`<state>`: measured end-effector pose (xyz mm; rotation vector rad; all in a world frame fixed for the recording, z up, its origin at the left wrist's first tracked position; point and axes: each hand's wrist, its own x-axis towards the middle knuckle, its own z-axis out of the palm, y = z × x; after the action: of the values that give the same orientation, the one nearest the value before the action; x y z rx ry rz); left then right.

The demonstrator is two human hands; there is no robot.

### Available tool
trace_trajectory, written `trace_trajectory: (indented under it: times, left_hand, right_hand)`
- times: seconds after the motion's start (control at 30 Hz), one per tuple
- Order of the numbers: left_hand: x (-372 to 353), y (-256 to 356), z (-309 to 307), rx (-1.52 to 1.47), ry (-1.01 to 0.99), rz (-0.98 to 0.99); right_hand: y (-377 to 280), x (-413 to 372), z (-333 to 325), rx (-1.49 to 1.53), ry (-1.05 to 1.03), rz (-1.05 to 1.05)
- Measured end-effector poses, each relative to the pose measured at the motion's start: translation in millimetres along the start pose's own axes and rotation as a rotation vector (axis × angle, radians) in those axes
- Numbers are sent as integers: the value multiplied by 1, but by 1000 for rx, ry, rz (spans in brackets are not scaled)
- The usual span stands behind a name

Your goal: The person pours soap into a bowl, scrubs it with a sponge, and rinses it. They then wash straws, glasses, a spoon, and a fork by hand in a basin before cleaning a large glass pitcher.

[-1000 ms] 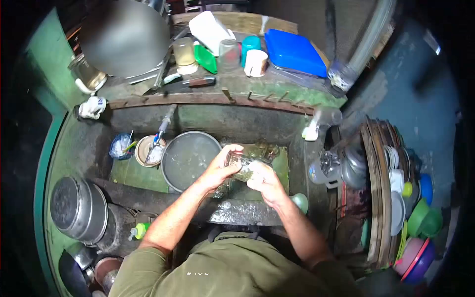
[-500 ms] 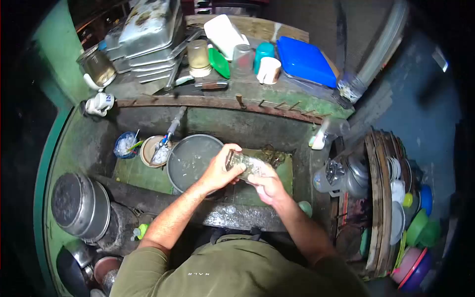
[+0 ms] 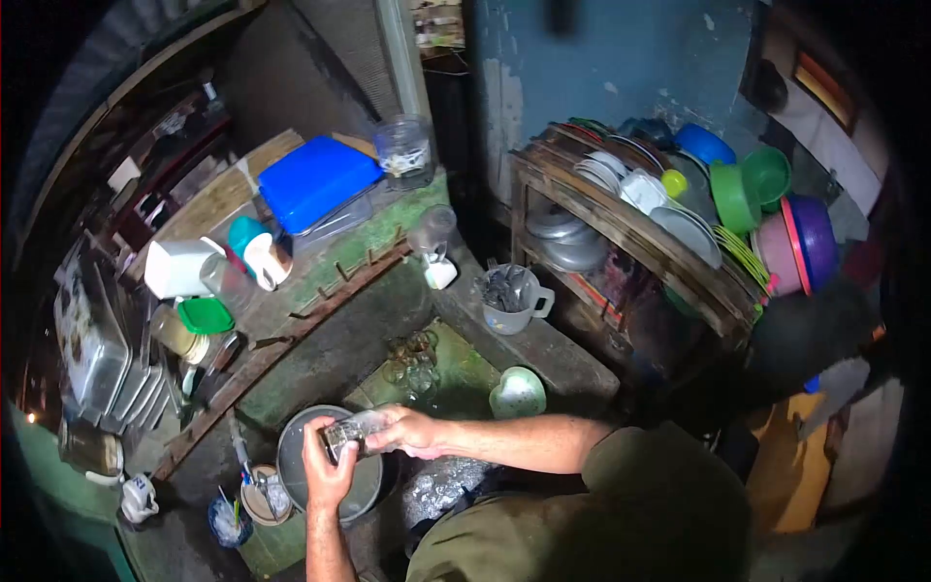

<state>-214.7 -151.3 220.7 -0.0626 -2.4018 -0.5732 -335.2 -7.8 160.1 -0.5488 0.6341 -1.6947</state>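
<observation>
My left hand (image 3: 325,472) and my right hand (image 3: 407,431) both grip a clear drinking glass (image 3: 349,429) lying sideways between them. The left hand holds its left end from below and the right hand covers its right end. The glass hangs over a round metal basin (image 3: 289,448) standing in the concrete sink (image 3: 330,354). Several more glasses (image 3: 412,364) stand on the sink floor just beyond my hands.
A green heart-shaped dish (image 3: 517,393) and a jug of cutlery (image 3: 512,296) sit on the sink's right ledge. A wooden rack (image 3: 621,228) with plates and coloured bowls stands at the right. A blue box (image 3: 315,179), cups and stacked metal trays (image 3: 92,339) fill the back shelf.
The camera has swung to the right, so the sink now lies at the lower left and the dish rack is in full view. Both hands still hold the glass over the basin.
</observation>
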Motion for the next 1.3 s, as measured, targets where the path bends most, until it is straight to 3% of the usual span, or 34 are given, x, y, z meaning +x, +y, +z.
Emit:
trace_trajectory:
  times: [0.07,0.1,0.13,0.2,0.23,0.27,0.33,0.37,0.4,0.43,0.47,0.5,0.53,0.57,0.6,0.67,0.73,0.77,0.8,0.9,0.97,1.03,1.07,1.13,1.2,1.23,1.3]
  left_hand:
    - [-5,7,3,-472,-22,-460]
    - [-4,9,1,-668,-30,-687]
    - [-2,11,4,-751,6,-894]
    - [-7,-8,7,-1113,13,-1228]
    - [-16,-17,12,-1124,-8,-1311]
    - [-19,-12,12,-1154,2,-1249]
    - [-29,-3,31,-753,31,-797]
    - [-26,11,24,-1005,67,-977]
    - [-31,1,28,-752,39,-714]
    - [-43,-5,31,-407,-21,-492]
    - [-50,-15,39,-501,-17,-455]
    - [-43,-17,40,-562,-25,-323]
    - [-42,-15,34,-596,-113,-435]
    - [-31,-14,25,-572,-210,-503]
    - [-33,-29,27,-542,-351,-625]
    - [-26,-24,29,-571,-431,-585]
    - [-29,-17,34,-656,-539,-729]
    - [-45,-22,47,-866,-409,-767]
    - [-57,-25,51,-875,-384,-787]
    - [-85,-26,61,-1283,-184,-1090]
    - [-100,-30,73,-1444,-11,-1403]
    - [-94,-25,87,-1507,169,-1502]
    - [-98,-23,104,-1534,281,-1442]
    - [-104,-25,104,-1477,312,-1399]
    - [-115,-31,93,-1544,165,-1374]
    - [-121,-33,88,-1606,91,-1356]
    - [-129,-49,87,-1858,80,-1339]
  right_hand:
    - [-2,2,6,-199,127,-127]
    - [-8,0,12,-663,212,-415]
    - [-9,0,10,-923,263,-505]
    - [-15,-1,-11,-1567,87,-867]
    - [-20,-2,-13,-1619,-81,-688]
    - [-24,-5,-7,-1565,-109,-544]
    - [-9,6,-13,-1441,-135,-482]
    - [-19,4,-7,-834,-199,-211]
    - [-15,3,-13,-740,-117,-159]
    - [-14,5,-23,-371,-61,110]
    - [-9,6,-37,-305,31,116]
    - [-18,4,-17,-264,281,125]
    - [-14,4,-16,-468,330,-32]
    - [-5,10,-23,-581,474,-43]
    - [-13,11,2,-538,503,-245]
    - [16,31,-26,-661,612,-441]
    - [19,45,-25,-503,678,-472]
    - [15,49,-37,-405,716,-447]
    - [-5,50,-21,-61,756,-356]
    - [-19,53,-30,30,732,-419]
    - [-6,48,-26,-367,760,-537]
    - [39,40,-15,-626,604,-360]
    - [60,44,-21,-1420,421,-742]
    - [67,54,-19,-1370,454,-749]
    - [73,71,-38,-801,735,-231]
    - [73,82,-52,-492,716,-275]
    - [64,84,-48,-7,571,-71]
